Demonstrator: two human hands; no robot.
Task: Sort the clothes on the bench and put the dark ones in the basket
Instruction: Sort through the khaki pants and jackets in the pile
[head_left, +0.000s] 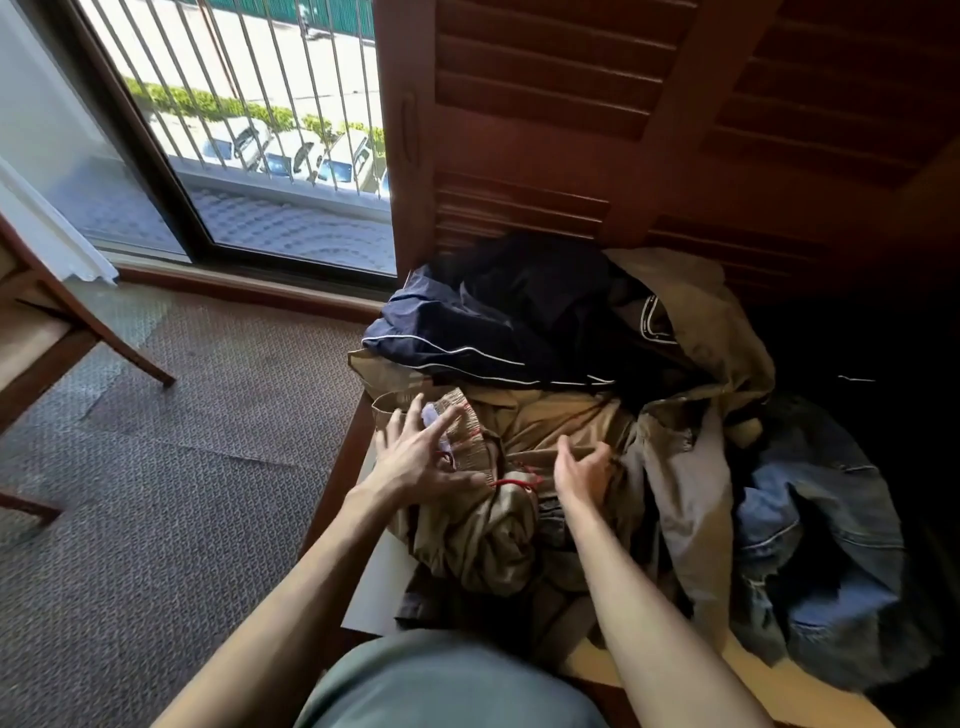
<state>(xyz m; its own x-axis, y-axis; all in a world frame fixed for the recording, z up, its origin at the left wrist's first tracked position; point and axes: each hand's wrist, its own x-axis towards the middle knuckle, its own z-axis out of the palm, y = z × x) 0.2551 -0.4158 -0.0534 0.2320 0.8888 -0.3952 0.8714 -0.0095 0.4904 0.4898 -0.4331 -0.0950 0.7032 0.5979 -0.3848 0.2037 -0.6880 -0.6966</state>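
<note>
A heap of clothes covers the bench (376, 582). A tan garment with a ribbed waistband and red drawstring (524, 441) lies on top at the front. Behind it sits a navy jacket with white piping (483, 322). A khaki piece (711, 322) drapes at the back right, and blue jeans (810, 525) lie at the right. My left hand (421, 457) rests flat with fingers spread on the tan waistband. My right hand (582, 467) hovers with curled fingers over the tan fabric, touching its folds, with nothing clearly held. No basket is in view.
A louvred wooden door (571, 130) stands behind the bench. A glass balcony door (249, 156) is at the left. A wooden chair (47, 332) stands on the carpet (182, 467) at the far left. The right edge of the view is dark.
</note>
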